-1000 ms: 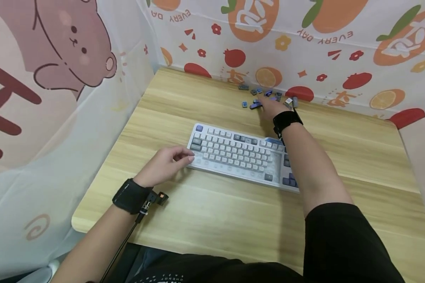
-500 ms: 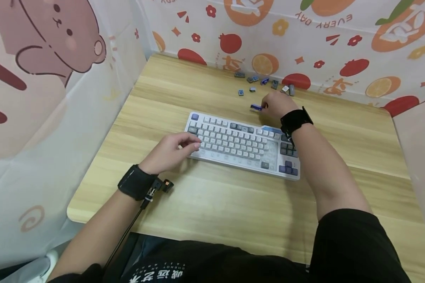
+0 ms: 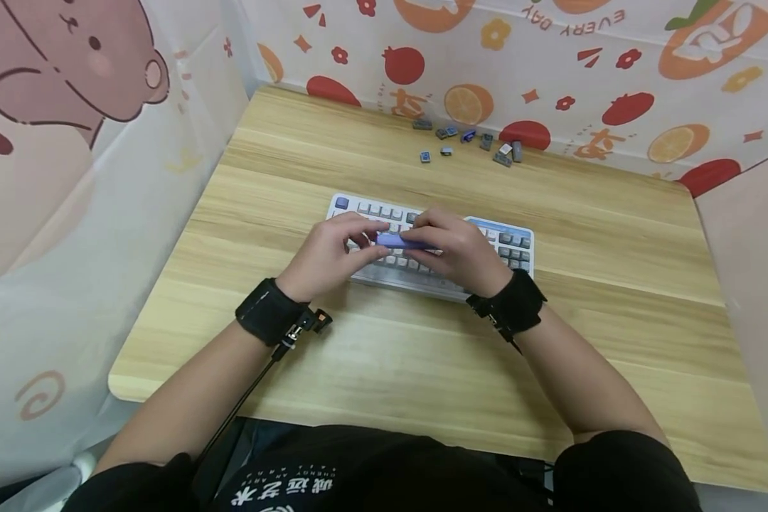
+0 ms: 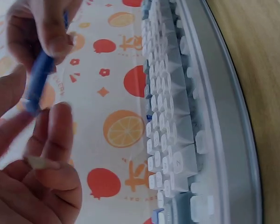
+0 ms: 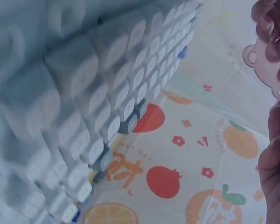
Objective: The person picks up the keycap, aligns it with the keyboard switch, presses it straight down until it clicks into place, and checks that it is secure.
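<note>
A long blue-purple spacebar keycap (image 3: 397, 240) is held level above the keyboard (image 3: 416, 281), between my two hands. My right hand (image 3: 464, 249) pinches its right part between thumb and fingers. At the other end, the thumb and index finger of my left hand (image 3: 323, 256) close on the keycap's tip; this end is blurred in the left wrist view. White keycaps (image 4: 165, 93) fill most of the keyboard, and its bottom row shows bare switch places (image 4: 203, 140). Both hands hide the middle of the keyboard.
Several loose grey and blue keycaps (image 3: 486, 141) lie near the table's back edge, in front of the fruit-print cloth (image 3: 550, 64). A bear-print cloth (image 3: 134, 185) borders the left side. From the left wristband runs a black cable (image 3: 249, 391).
My right hand has picked up the spacebar keycap at the back and brought it toward me, over the keyboard. My left hand has moved right to meet it.
</note>
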{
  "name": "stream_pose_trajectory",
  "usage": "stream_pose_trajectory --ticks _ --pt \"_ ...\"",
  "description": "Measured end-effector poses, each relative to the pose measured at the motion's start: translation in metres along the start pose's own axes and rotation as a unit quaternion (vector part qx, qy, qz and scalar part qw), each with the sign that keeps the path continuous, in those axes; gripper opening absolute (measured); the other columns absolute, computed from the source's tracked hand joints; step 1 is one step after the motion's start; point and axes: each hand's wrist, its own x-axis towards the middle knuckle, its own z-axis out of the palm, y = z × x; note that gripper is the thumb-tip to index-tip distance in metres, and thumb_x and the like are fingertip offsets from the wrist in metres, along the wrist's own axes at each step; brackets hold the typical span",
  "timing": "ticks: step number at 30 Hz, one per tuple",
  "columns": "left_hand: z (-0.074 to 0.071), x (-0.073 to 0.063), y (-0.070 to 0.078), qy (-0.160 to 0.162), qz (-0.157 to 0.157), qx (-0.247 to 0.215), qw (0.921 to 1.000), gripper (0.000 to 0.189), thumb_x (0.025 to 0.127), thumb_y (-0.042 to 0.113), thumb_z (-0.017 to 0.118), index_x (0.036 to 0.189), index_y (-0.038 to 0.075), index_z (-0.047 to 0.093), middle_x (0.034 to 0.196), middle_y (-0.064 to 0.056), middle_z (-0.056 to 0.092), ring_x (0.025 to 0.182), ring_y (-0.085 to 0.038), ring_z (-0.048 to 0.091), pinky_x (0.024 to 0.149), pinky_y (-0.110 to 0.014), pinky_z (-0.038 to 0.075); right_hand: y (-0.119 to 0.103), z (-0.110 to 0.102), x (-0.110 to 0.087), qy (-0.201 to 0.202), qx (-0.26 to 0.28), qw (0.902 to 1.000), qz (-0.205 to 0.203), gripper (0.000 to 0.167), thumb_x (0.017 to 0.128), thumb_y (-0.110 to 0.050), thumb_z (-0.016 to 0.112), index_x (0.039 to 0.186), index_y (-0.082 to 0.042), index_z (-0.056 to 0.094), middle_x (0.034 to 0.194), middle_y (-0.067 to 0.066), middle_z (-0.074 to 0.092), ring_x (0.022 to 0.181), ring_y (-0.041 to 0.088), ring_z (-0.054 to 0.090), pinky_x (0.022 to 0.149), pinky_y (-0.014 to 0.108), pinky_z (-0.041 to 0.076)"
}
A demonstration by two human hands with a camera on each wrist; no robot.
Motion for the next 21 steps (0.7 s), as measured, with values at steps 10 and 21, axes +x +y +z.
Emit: stream_pose_trajectory --ticks 10,21 --pt "0.003 0.0 -0.004 0.021 0.085 0.051 0.9948 0.025 0.087 0.018 0.075 0.109 0.008 0.075 0.093 -0.001 0.07 0.081 -0.012 0.06 0.07 -0.037 0.052 -0.001 -0.006 -0.03 0.022 0.023 0.9942 0.103 0.022 0.082 -0.017 0.081 0.1 -0.005 0.076 0.092 0.004 0.07 0.08 0.011 0.062 0.066 0.029 0.052" --pt "0.012 -0.003 -0.025 -0.021 0.044 0.142 0.9887 0.023 0.086 0.023 0.077 0.103 0.009 0.077 0.099 -0.003 0.066 0.091 -0.02 0.058 0.079 -0.036 0.048 0.003 0.012 -0.053 -0.026 -0.032 0.9891 0.142 0.017 0.089 -0.019 0.074 0.1 -0.006 0.076 0.092 0.005 0.071 0.084 0.015 0.065 0.076 0.032 0.054"
